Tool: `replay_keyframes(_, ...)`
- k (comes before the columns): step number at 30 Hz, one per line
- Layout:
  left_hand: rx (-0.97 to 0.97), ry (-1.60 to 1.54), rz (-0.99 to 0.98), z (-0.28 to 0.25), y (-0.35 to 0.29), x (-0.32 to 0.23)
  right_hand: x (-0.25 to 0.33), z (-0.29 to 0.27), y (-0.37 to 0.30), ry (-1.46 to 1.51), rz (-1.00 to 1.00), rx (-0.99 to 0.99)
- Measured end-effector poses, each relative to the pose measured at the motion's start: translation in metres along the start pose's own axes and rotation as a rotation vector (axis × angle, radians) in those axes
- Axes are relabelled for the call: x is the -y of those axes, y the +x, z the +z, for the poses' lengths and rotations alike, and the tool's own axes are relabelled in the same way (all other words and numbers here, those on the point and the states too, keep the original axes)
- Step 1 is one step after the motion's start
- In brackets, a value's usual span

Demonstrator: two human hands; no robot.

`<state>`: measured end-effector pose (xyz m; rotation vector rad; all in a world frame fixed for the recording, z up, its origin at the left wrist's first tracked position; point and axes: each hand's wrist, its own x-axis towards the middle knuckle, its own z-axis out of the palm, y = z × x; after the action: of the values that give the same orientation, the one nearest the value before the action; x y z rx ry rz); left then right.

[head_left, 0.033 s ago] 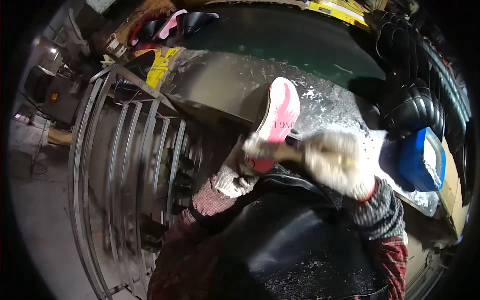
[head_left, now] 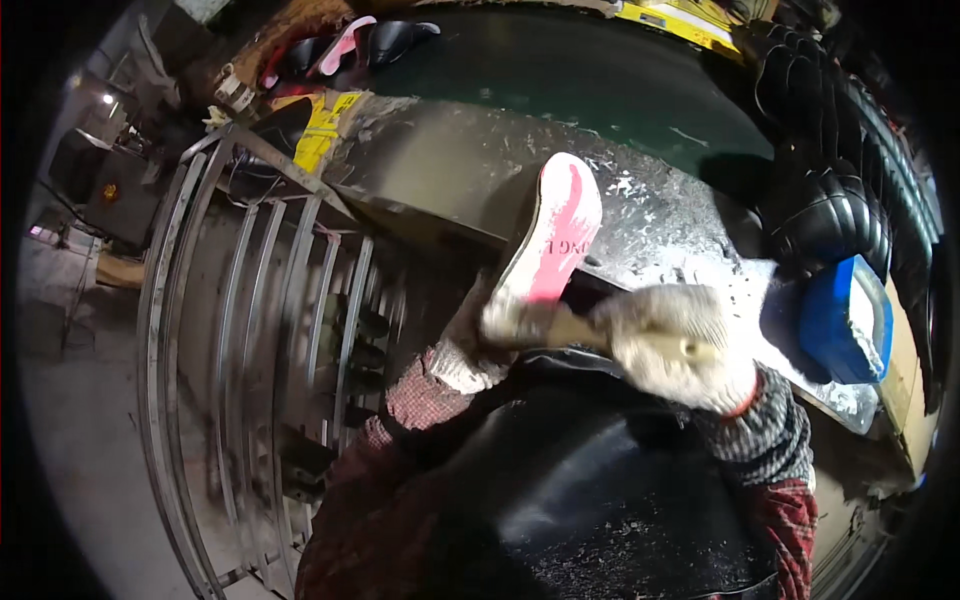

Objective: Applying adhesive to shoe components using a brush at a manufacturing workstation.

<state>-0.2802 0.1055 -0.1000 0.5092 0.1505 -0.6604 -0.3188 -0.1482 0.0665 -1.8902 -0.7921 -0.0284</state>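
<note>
My left hand [head_left: 462, 352], in a dirty white knit glove, is closed round the near end of a shoe [head_left: 568, 222] held with its underside up. That underside is pink, with wet-looking white paste along the edges and at the far end, and dark printed letters across the middle. In my gloved right hand [head_left: 672, 342] is a wooden-handled brush [head_left: 575, 330], gripped by its handle. The brush head lies on the near end of the underside, hiding that part. Most fingers of my left hand are hidden under the shoe and behind the brush.
A blue container [head_left: 835, 320] with white paste stands at the right on the paste-spattered metal worktop [head_left: 430, 165]. Black shoe uppers [head_left: 825, 205] are stacked behind it. A dark green belt [head_left: 580, 75] lies beyond, with pink-soled shoes [head_left: 347, 45] far left. A metal rack [head_left: 225, 330] stands left.
The brush and my right hand have shifted slightly toward me, and the brush head now covers the red near end that showed before. The shoe has barely moved.
</note>
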Motion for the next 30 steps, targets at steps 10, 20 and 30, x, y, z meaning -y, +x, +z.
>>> replay_keyframes(10,-0.111,-0.177,-0.112,0.077,-0.011,-0.039,-0.059,-0.022,0.002,-0.463,0.130,-0.301)
replay_keyframes(20,-0.201,0.126,0.337,0.024,0.119,-0.189,-0.013,-0.076,-0.032,-0.303,0.053,-0.441)
replay_keyframes(30,0.534,0.928,-0.180,0.162,0.287,0.016,0.018,-0.106,-0.197,-0.156,0.306,-1.385)
